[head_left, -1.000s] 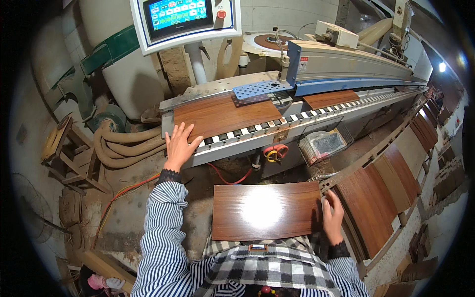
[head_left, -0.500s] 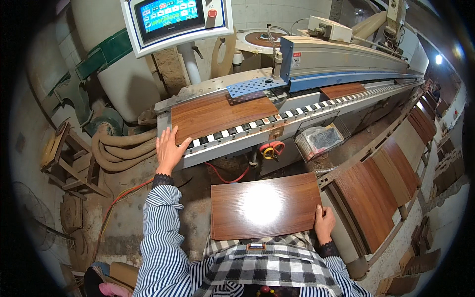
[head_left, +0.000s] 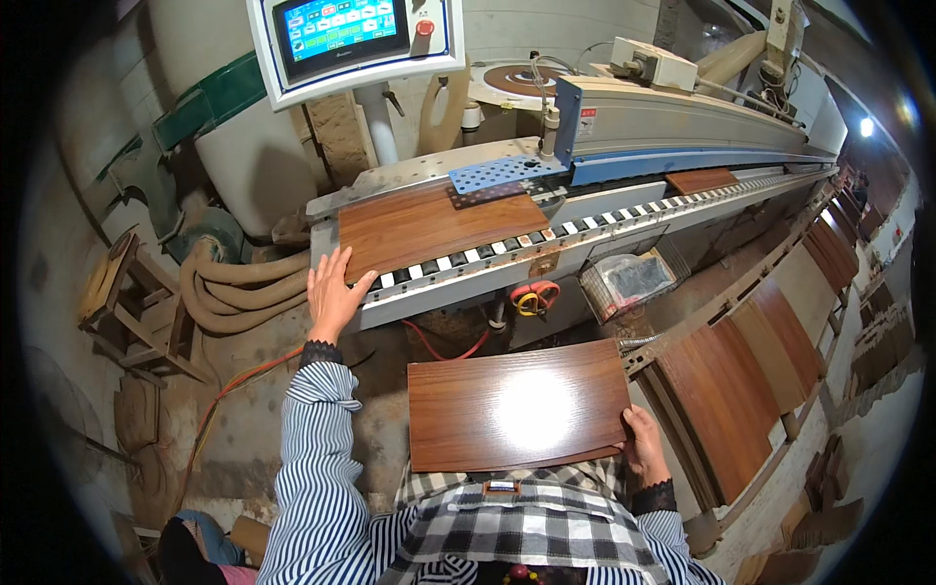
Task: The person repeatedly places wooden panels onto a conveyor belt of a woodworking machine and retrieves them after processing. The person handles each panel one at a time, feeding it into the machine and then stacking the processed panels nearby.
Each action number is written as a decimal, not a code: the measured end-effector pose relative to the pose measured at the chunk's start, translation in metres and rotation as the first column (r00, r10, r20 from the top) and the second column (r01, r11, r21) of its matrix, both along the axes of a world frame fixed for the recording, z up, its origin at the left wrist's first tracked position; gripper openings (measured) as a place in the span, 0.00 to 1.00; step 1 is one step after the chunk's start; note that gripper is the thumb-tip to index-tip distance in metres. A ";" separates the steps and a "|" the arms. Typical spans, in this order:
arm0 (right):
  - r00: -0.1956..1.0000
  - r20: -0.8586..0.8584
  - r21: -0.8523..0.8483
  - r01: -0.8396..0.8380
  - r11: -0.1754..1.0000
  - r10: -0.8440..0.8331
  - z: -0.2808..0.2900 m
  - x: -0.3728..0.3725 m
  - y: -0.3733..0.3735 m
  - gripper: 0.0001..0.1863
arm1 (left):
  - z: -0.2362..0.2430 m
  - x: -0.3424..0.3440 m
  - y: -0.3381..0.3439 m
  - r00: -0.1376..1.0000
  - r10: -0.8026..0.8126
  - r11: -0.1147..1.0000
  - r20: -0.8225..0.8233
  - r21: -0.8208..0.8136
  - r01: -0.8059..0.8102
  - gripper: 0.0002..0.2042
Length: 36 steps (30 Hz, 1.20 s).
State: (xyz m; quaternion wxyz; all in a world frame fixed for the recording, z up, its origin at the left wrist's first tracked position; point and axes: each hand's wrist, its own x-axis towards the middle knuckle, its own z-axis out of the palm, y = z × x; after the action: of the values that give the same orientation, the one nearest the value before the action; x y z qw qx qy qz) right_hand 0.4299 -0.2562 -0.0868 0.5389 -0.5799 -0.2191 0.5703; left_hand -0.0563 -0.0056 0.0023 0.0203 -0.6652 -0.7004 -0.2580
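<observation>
My left hand [head_left: 334, 292] lies with spread fingers at the near left corner of a brown wood-grain board [head_left: 419, 229]. That board rests flat on the machine's infeed, beside the black-and-white conveyor track [head_left: 473, 256], its far right part under a blue perforated plate [head_left: 502, 175]. With my right hand [head_left: 644, 444] I grip the right edge of another wood-grain board [head_left: 463, 414], held in front of my checked apron; a bright glare covers its middle. A second edge shows beneath its lower right corner, so there may be more than one board.
Another board [head_left: 702, 181] sits farther along the machine. A control panel [head_left: 341, 34] with a red button stands at upper left. Stacked boards [head_left: 712, 409] lie on a rack to my right. Scissors [head_left: 534, 297] and a wire basket [head_left: 629, 283] hang on the machine's front. Hoses [head_left: 234, 297] lie left.
The farther board has travelled right along the machine. The board in my right hand has shifted slightly left and tilted. My left hand and the board by it stay in place.
</observation>
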 end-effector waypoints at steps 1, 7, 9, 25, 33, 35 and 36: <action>1.000 0.009 -0.014 0.024 1.000 -0.024 -0.004 0.001 0.000 0.16 | -0.002 -0.001 0.002 1.000 -0.010 1.000 0.001 0.009 0.010 0.35; 0.999 0.041 -0.023 0.024 0.999 -0.023 -0.011 0.003 0.001 0.13 | -0.003 -0.006 0.002 0.999 -0.037 0.999 0.010 0.006 0.037 0.33; 0.999 0.043 -0.025 0.026 0.999 -0.024 -0.008 0.001 0.000 0.13 | -0.004 -0.008 0.002 0.999 -0.047 0.999 0.014 0.004 0.047 0.33; 0.999 0.020 0.001 0.029 1.000 -0.029 -0.015 0.002 0.000 0.12 | 0.001 -0.011 0.001 0.993 -0.103 0.994 0.066 -0.032 0.105 0.31; 0.999 0.032 0.000 0.034 0.999 -0.034 -0.009 -0.001 0.000 0.12 | 0.001 -0.012 0.003 0.992 -0.105 0.993 0.067 -0.047 0.108 0.31; 0.999 0.033 -0.001 0.033 0.999 -0.033 -0.009 -0.001 0.000 0.12 | 0.003 -0.011 0.003 0.992 -0.104 0.992 0.069 -0.063 0.108 0.31; 0.999 0.031 -0.005 0.031 1.000 -0.031 -0.009 0.000 0.000 0.13 | 0.004 -0.012 0.003 0.992 -0.108 0.991 0.070 -0.068 0.112 0.31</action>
State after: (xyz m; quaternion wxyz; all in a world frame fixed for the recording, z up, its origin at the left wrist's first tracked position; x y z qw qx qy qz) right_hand 0.4295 -0.2567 -0.0960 0.5426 -0.5936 -0.2168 0.5534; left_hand -0.0681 -0.0027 0.0060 -0.0410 -0.6943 -0.6716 -0.2554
